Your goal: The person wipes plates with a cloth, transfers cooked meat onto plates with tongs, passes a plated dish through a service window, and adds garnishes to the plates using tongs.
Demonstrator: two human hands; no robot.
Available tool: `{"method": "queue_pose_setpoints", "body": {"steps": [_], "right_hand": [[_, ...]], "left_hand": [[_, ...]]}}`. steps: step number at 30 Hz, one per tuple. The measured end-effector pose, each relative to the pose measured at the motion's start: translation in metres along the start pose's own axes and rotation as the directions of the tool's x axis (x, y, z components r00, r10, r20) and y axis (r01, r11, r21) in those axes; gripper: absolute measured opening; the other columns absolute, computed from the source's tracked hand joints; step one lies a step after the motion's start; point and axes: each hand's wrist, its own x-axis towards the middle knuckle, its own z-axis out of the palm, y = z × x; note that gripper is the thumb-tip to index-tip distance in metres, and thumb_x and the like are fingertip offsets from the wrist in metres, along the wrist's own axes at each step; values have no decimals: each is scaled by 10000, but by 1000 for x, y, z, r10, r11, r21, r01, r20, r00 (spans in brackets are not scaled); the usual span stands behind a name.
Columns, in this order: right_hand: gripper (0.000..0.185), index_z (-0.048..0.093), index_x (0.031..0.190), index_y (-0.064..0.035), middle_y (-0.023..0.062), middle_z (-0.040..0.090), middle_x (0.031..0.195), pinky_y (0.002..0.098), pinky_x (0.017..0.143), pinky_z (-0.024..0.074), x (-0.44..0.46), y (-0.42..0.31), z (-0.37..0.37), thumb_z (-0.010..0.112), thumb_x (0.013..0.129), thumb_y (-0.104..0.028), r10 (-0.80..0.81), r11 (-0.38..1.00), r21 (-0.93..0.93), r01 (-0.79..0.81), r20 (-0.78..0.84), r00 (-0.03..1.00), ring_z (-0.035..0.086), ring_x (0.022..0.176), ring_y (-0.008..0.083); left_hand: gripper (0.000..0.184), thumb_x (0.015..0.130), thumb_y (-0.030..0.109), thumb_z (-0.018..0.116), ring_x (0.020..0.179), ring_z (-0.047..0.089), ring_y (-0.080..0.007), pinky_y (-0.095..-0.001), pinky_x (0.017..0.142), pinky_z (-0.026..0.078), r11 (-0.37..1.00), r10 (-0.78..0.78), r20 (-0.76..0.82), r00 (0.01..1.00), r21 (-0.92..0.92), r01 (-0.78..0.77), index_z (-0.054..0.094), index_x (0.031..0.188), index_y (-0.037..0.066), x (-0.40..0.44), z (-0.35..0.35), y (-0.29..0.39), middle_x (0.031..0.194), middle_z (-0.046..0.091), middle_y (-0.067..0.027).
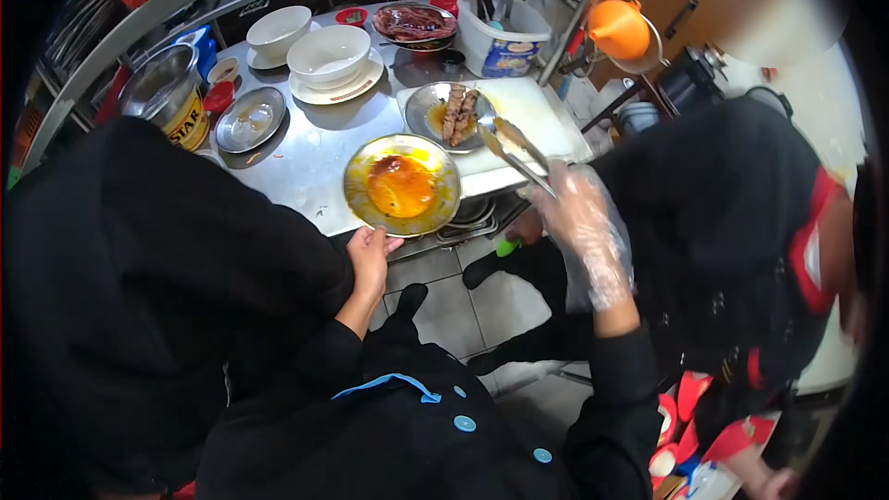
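Observation:
My left hand [369, 264] grips the near rim of a metal plate [357, 169], its thumb on the edge. Orange-red oily sauce [400, 187] pools in the middle of that plate. In a clear plastic glove, my right hand [576, 208] is closed on metal tongs [515, 156]. The tongs' tips are spread, with nothing between them. Just left of the tips, grilled meat skewers [457, 115] lie on a second metal plate [425, 97] in brown juice. That plate rests partly on a white cutting board [537, 116].
White bowls [329, 57] on saucers, a metal tray [251, 120] and a plate of raw meat [414, 24] stand on the steel table [310, 162]. A white tub [509, 37] holds utensils. An orange funnel [619, 30] hangs right. Co-workers in black stand close on both sides.

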Motion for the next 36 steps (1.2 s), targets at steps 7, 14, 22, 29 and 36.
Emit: {"method": "queue_pose_setpoints", "body": {"steps": [7, 14, 22, 29, 36], "right_hand": [[285, 567, 1032, -84, 77, 594, 774, 388, 630, 486, 189, 61, 84, 554, 758, -163, -518, 660, -551, 510, 157, 841, 604, 737, 232], [325, 538, 1109, -104, 42, 563, 786, 361, 600, 476, 230, 69, 91, 512, 787, -134, -723, 519, -457, 722, 215, 656, 593, 742, 201], [338, 497, 1156, -123, 39, 546, 842, 338, 671, 464, 241, 71, 97, 483, 819, -135, -708, 491, -458, 741, 286, 646, 552, 818, 188], [423, 593, 1128, -125, 99, 628, 760, 397, 641, 470, 243, 81, 34, 660, 722, -225, -462, 832, -161, 531, 330, 823, 606, 678, 279], [407, 650, 971, 25, 60, 629, 676, 254, 481, 427, 187, 125, 64, 738, 740, -298, 164, 568, 535, -625, 670, 724, 536, 549, 108]], "left_hand": [[131, 921, 80, 461, 689, 598, -170, -310, 716, 553, 984, 111, -288, 951, -102, -145, 486, 833, -13, 71, 4, -11, 769, 545, -79], [251, 947, 219, 433, 740, 610, -210, -355, 717, 554, 980, 35, -417, 908, -165, -114, 485, 875, -16, 102, 1, 4, 763, 555, -107], [434, 919, 412, 446, 347, 421, -93, -209, 305, 297, 936, -265, -279, 923, 156, 316, 528, 710, 40, 91, -4, 23, 488, 476, -33], [319, 941, 294, 454, 362, 377, -58, -188, 337, 267, 985, -18, -140, 990, 166, 41, 531, 750, 50, 112, 29, 31, 479, 438, -2], [252, 946, 257, 452, 403, 395, -50, -181, 365, 282, 990, 67, -59, 996, 126, -60, 526, 827, 48, 121, 60, 32, 520, 456, 1]]}}
